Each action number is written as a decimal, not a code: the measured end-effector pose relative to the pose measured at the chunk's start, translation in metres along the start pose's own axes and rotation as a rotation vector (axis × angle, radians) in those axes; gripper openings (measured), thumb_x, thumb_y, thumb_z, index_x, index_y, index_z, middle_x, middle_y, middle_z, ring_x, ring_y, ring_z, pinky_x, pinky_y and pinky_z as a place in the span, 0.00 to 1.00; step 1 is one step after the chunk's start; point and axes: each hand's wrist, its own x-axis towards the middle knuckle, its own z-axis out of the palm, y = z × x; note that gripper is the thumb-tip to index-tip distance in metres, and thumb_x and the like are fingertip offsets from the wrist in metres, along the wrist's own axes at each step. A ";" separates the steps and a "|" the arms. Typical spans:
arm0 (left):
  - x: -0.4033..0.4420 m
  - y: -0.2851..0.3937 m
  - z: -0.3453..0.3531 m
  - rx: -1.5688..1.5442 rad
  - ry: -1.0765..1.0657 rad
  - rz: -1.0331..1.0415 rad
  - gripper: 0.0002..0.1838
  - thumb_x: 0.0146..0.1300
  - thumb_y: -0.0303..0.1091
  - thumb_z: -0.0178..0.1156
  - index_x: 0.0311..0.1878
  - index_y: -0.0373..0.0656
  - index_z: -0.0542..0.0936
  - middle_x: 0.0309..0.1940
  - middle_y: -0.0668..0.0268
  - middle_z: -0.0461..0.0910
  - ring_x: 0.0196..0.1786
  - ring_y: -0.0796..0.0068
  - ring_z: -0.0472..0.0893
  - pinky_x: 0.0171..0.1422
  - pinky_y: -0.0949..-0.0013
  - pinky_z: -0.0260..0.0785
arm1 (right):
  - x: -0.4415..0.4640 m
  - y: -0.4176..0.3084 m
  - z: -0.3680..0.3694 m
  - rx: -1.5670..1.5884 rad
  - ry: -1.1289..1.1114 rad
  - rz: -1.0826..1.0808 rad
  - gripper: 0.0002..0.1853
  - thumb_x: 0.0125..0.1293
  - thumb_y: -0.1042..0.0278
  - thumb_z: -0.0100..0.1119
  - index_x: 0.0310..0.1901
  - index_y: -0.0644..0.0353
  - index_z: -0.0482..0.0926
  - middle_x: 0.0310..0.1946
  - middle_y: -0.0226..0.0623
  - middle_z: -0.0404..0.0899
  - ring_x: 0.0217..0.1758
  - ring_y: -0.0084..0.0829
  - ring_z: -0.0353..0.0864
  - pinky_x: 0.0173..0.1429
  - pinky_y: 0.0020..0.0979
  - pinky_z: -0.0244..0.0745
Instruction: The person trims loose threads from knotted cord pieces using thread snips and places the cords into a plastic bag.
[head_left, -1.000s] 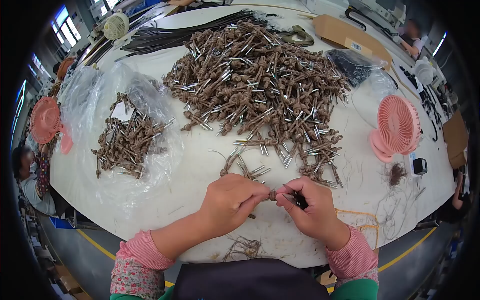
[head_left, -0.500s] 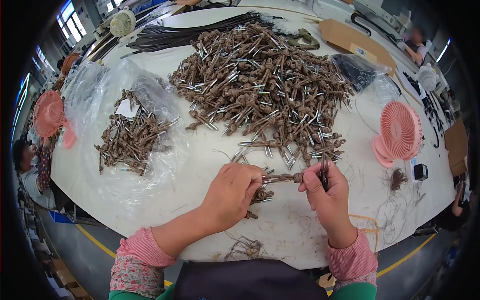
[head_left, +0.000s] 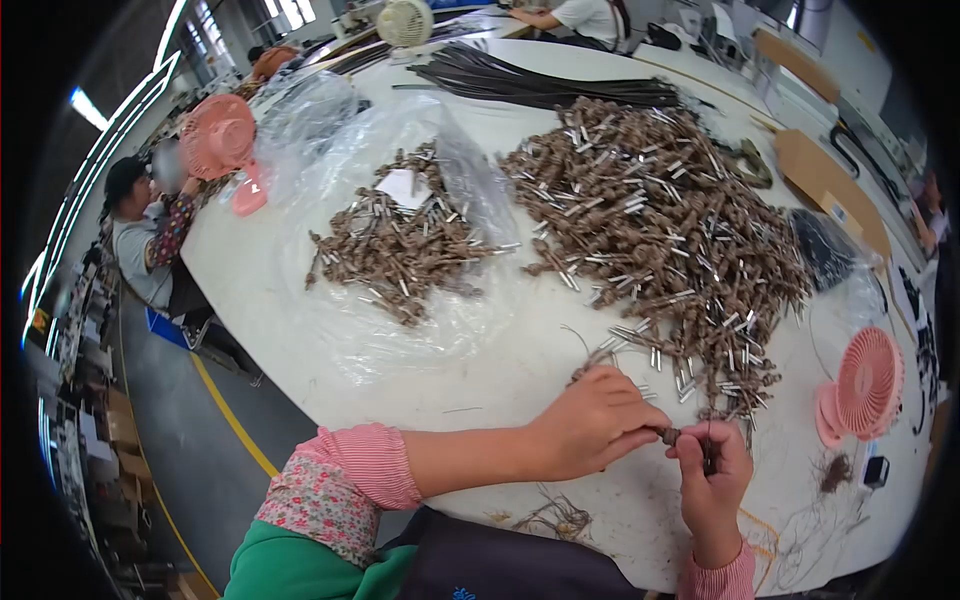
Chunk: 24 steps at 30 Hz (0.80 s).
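Note:
My left hand (head_left: 600, 425) is closed on a knotted brown cord (head_left: 668, 435), whose knot sticks out past the fingertips toward the right. Closed as well, my right hand (head_left: 718, 480) grips small dark snips (head_left: 711, 456), mostly hidden in the palm, and its thumb and finger meet the cord's knot. Beyond both hands rises a big pile of brown knotted cords (head_left: 660, 210) with silver metal tips. A few more cords (head_left: 590, 362) lie partly behind my left hand.
A clear plastic bag (head_left: 340, 335) with a smaller heap of cords (head_left: 400, 245) lies left. Pink fans stand left (head_left: 218, 135) and right (head_left: 865, 385). Black strips (head_left: 540, 80) lie at the back. Thread scraps (head_left: 560, 515) litter the near edge. A person (head_left: 150, 235) sits at far left.
My view has turned left, so the table appears shifted right. The hands are closer together, and the cord's stretch between them is now mostly covered by my left hand.

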 end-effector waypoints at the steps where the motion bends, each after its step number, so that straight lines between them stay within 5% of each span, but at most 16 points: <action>1: -0.002 -0.001 0.000 -0.042 -0.032 -0.014 0.08 0.59 0.32 0.64 0.42 0.45 0.80 0.31 0.70 0.80 0.41 0.66 0.76 0.53 0.62 0.64 | -0.002 0.002 0.000 -0.007 -0.020 -0.013 0.05 0.66 0.77 0.58 0.40 0.67 0.73 0.31 0.36 0.79 0.32 0.22 0.81 0.36 0.20 0.75; 3: -0.001 0.000 -0.002 -0.017 0.007 -0.001 0.08 0.58 0.31 0.65 0.41 0.47 0.81 0.33 0.70 0.80 0.40 0.67 0.77 0.52 0.63 0.64 | -0.001 0.001 -0.002 -0.008 -0.055 -0.050 0.06 0.66 0.76 0.59 0.40 0.67 0.73 0.31 0.37 0.79 0.32 0.22 0.81 0.36 0.20 0.75; 5: -0.002 0.001 -0.003 -0.021 0.031 0.019 0.08 0.56 0.30 0.67 0.40 0.48 0.82 0.35 0.71 0.81 0.40 0.68 0.77 0.51 0.64 0.65 | 0.001 -0.005 -0.005 0.195 -0.064 0.211 0.06 0.67 0.74 0.59 0.39 0.66 0.73 0.32 0.38 0.79 0.29 0.22 0.80 0.36 0.20 0.74; 6: -0.002 0.001 -0.003 0.044 0.077 0.072 0.07 0.56 0.30 0.67 0.39 0.48 0.82 0.35 0.72 0.81 0.40 0.69 0.77 0.51 0.65 0.65 | 0.003 -0.009 -0.004 0.155 -0.084 0.212 0.10 0.70 0.64 0.56 0.39 0.62 0.73 0.26 0.34 0.78 0.19 0.13 0.69 0.19 0.14 0.56; 10: -0.002 0.003 -0.003 0.182 0.126 0.172 0.05 0.56 0.31 0.66 0.36 0.47 0.81 0.36 0.75 0.80 0.41 0.73 0.77 0.52 0.66 0.65 | 0.004 -0.001 -0.001 0.163 -0.049 0.223 0.07 0.68 0.69 0.57 0.39 0.62 0.72 0.27 0.35 0.78 0.22 0.14 0.71 0.22 0.15 0.59; 15: -0.002 0.002 -0.003 0.127 0.098 0.145 0.06 0.53 0.30 0.66 0.35 0.46 0.81 0.38 0.74 0.80 0.43 0.73 0.77 0.53 0.65 0.66 | -0.003 0.017 -0.002 -0.131 -0.009 -0.051 0.06 0.60 0.80 0.62 0.36 0.63 0.74 0.28 0.30 0.76 0.27 0.15 0.71 0.30 0.16 0.63; 17: -0.001 0.000 -0.001 0.238 0.158 0.279 0.06 0.52 0.30 0.65 0.32 0.46 0.76 0.28 0.69 0.75 0.40 0.68 0.74 0.51 0.66 0.62 | -0.001 0.007 -0.001 -0.299 -0.039 -0.218 0.07 0.58 0.81 0.63 0.34 0.63 0.75 0.28 0.30 0.74 0.26 0.16 0.68 0.31 0.18 0.62; 24: -0.004 0.004 0.002 0.094 0.076 0.155 0.05 0.56 0.27 0.60 0.34 0.44 0.74 0.30 0.66 0.76 0.42 0.64 0.75 0.51 0.64 0.63 | 0.001 -0.009 -0.001 -0.347 -0.118 -0.281 0.06 0.57 0.83 0.60 0.34 0.63 0.75 0.28 0.32 0.74 0.27 0.18 0.68 0.32 0.19 0.63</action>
